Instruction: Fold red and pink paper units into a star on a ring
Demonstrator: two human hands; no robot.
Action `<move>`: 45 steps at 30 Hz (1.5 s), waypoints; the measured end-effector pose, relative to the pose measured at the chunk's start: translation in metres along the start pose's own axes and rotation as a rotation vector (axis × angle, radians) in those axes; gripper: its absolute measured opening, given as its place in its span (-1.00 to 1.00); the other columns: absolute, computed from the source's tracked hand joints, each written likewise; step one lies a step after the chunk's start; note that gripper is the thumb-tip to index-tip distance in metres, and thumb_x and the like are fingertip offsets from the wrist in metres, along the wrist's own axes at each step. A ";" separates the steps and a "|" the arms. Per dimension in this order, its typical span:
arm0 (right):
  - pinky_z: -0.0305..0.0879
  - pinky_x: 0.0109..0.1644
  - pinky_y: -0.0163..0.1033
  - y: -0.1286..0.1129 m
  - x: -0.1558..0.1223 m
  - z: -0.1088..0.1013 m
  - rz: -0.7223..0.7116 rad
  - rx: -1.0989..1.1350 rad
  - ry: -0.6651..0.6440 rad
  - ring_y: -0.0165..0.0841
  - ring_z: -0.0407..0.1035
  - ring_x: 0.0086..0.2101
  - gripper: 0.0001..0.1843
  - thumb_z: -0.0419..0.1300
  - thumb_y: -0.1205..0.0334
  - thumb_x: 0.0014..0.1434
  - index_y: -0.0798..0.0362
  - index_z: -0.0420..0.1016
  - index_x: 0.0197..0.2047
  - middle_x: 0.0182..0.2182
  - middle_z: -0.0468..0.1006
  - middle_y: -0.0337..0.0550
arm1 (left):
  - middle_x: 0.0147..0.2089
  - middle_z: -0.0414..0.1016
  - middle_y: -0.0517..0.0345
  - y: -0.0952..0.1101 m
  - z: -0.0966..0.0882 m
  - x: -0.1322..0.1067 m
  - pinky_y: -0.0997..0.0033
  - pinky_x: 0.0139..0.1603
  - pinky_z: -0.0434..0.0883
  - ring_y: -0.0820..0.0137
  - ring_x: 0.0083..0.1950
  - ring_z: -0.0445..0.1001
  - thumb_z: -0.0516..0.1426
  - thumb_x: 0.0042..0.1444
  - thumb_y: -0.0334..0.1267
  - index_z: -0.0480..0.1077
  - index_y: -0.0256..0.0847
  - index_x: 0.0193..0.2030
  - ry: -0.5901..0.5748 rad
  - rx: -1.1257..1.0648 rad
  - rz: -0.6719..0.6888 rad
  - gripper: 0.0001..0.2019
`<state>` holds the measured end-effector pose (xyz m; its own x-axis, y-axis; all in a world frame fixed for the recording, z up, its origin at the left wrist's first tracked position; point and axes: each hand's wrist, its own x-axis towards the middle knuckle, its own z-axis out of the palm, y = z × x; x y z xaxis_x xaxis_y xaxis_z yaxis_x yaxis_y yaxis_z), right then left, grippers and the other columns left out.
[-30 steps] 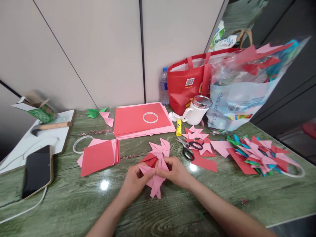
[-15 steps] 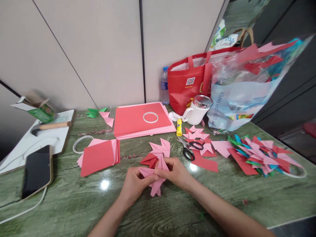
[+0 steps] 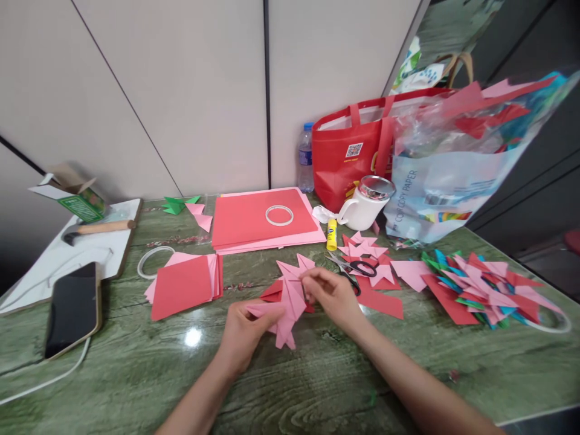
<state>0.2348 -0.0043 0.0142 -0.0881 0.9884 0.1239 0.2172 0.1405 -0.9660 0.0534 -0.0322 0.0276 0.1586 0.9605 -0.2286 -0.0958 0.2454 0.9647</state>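
A folded pink paper piece point(image 3: 293, 302) with pointed flaps is held above the table in front of me. My left hand point(image 3: 247, 332) pinches its left flap, thumb on top. At the upper right edge of the same piece, the bent fingers of my right hand point(image 3: 333, 296) close on the paper; their tips partly cover that edge. Just behind lie another folded pink piece point(image 3: 304, 263) and a red folded piece point(image 3: 272, 291), partly hidden by the held one.
Red and pink sheets point(image 3: 183, 287) lie left, near a tape roll point(image 3: 145, 264) and phone point(image 3: 75, 311). Larger sheets point(image 3: 244, 220) are behind. To the right are scissors point(image 3: 364, 268), a glue stick point(image 3: 332, 234), a mug point(image 3: 365, 208) and a pile of folded papers point(image 3: 487, 287).
My right hand has moved up and right from the middle of the pink piece to its upper edge. The piece now shows a wider face, and my left hand keeps hold. The view has shifted slightly.
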 end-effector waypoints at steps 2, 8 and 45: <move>0.31 -0.25 -0.19 0.011 0.005 -0.005 -0.189 -0.284 0.219 -0.26 0.33 -0.26 -0.76 0.08 0.12 0.17 0.08 0.47 -0.34 -0.29 0.44 -0.03 | -0.61 0.53 0.06 0.002 0.000 0.001 0.42 -0.51 0.36 0.35 -0.60 0.44 0.27 -0.12 -0.24 0.48 -0.34 -0.57 0.032 -0.077 0.003 -0.81; 0.22 0.01 0.11 0.041 0.013 -0.009 -0.344 -0.715 0.159 -0.08 0.19 0.00 -0.79 0.06 0.31 0.17 0.02 0.53 -0.26 -0.18 0.47 0.02 | -0.61 0.53 0.02 0.008 0.001 0.002 0.37 -0.52 0.37 0.29 -0.58 0.46 0.27 -0.13 -0.22 0.50 -0.37 -0.53 0.034 -0.179 -0.032 -0.80; 0.27 -0.48 -0.39 -0.005 -0.019 0.025 -0.017 0.162 0.083 -0.35 0.32 -0.32 -0.84 0.27 0.21 -0.03 0.04 0.44 -0.34 -0.23 0.40 -0.07 | -0.54 0.51 0.16 -0.009 0.002 0.000 0.50 -0.45 0.32 0.42 -0.49 0.39 0.29 -0.16 -0.24 0.51 -0.33 -0.54 0.256 -0.006 0.073 -0.84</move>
<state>0.2108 -0.0252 0.0105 -0.0087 0.9883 0.1520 0.0565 0.1522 -0.9867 0.0559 -0.0344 0.0189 -0.1026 0.9775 -0.1846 -0.1037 0.1740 0.9793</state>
